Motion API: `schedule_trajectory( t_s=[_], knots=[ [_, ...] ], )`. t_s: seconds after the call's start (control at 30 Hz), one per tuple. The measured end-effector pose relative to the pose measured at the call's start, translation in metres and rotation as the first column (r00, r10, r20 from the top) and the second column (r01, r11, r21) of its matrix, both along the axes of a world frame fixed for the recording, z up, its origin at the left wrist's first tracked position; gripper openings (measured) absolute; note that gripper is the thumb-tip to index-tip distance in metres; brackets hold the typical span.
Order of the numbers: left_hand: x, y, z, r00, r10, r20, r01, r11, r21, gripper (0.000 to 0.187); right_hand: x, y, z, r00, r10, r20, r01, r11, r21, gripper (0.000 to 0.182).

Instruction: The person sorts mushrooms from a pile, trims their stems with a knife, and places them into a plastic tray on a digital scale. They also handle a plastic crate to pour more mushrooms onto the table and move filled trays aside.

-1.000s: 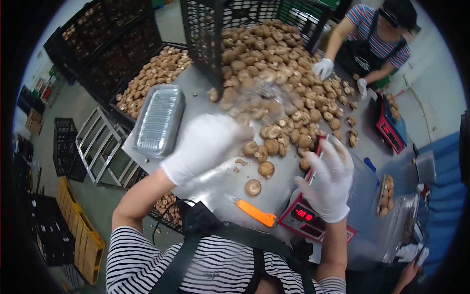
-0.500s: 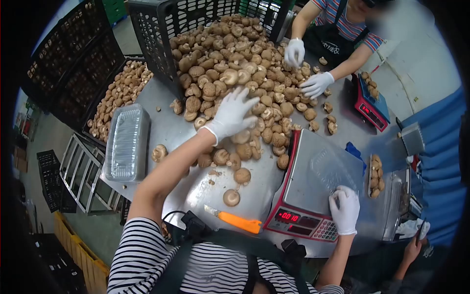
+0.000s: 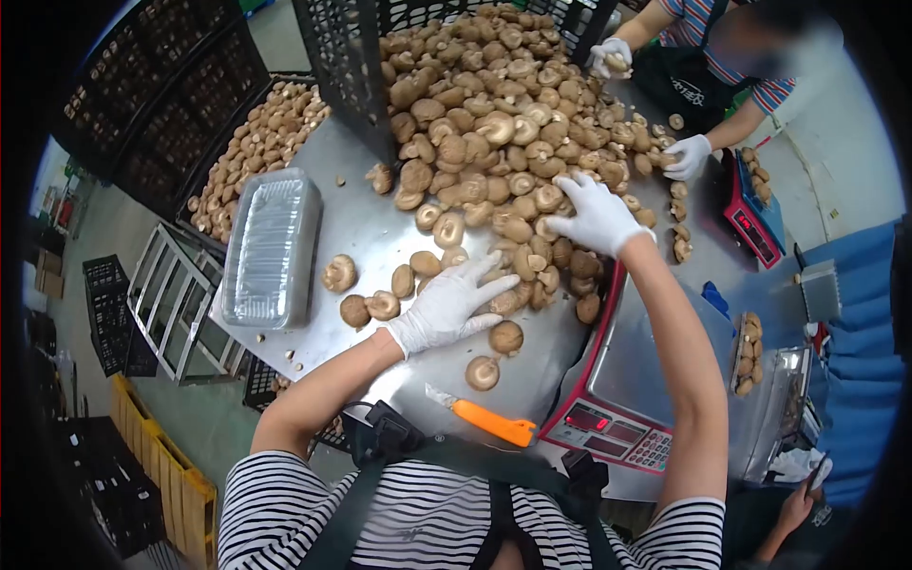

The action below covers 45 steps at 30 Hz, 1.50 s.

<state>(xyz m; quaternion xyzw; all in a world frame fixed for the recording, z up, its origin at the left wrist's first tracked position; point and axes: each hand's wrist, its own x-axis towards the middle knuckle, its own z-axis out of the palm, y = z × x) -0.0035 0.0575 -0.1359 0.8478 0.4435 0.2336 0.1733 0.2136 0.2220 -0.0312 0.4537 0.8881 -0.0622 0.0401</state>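
Note:
A large heap of brown shiitake mushrooms spills over the metal table. My left hand, in a white glove, lies with spread fingers over mushrooms at the near edge of the heap. Higher up and to the right, my right hand, also gloved, reaches onto the heap with fingers apart, its fingertips touching mushrooms. What lies under both palms is hidden. Below my right forearm is a red digital scale, its plate partly covered by the arm. An orange-handled knife rests in front of me, near two loose mushrooms.
Clear plastic trays are stacked at the left. A black crate stands behind the heap. Across the table, a co-worker's gloved hand holds a mushroom. A second scale and a filled tray stand at the right.
My right hand has left the scale and reached up to the heap. My left hand has come down to its near edge. The scale's display changed, and the co-worker's hand lifted a mushroom.

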Motion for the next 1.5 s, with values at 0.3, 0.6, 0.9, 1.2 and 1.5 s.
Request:
schedule_trajectory(
  t_s=[0.3, 0.6, 0.9, 1.2, 1.5],
  knots=[
    [-0.027, -0.014, 0.017, 0.998, -0.065, -0.004, 0.065, 0.997, 0.031, 0.063, -0.027, -0.033, -0.047, 0.986, 0.139, 0.095, -0.122, 0.979, -0.163, 0.07],
    [-0.059, 0.046, 0.013, 0.954, 0.301, 0.016, -0.299, 0.937, 0.179, 0.051, -0.02, -0.087, -0.014, 0.952, 0.305, -0.027, -0.306, 0.95, -0.062, 0.045],
    [-0.065, 0.021, -0.002, 0.948, 0.249, -0.198, -0.237, 0.968, 0.082, 0.06, -0.076, -0.028, -0.066, 0.981, 0.193, 0.029, -0.196, 0.973, 0.126, 0.031],
    [-0.061, 0.005, 0.029, 0.871, 0.339, 0.354, -0.323, 0.94, -0.107, 0.055, -0.054, -0.061, -0.02, 0.959, 0.187, -0.215, -0.135, 0.963, 0.235, 0.036],
    [-0.069, -0.085, 0.06, 0.641, 0.476, 0.602, 0.22, 0.637, -0.738, 0.038, -0.06, -0.131, -0.006, 0.789, 0.09, -0.608, -0.243, 0.954, -0.174, 0.033]
  ],
)
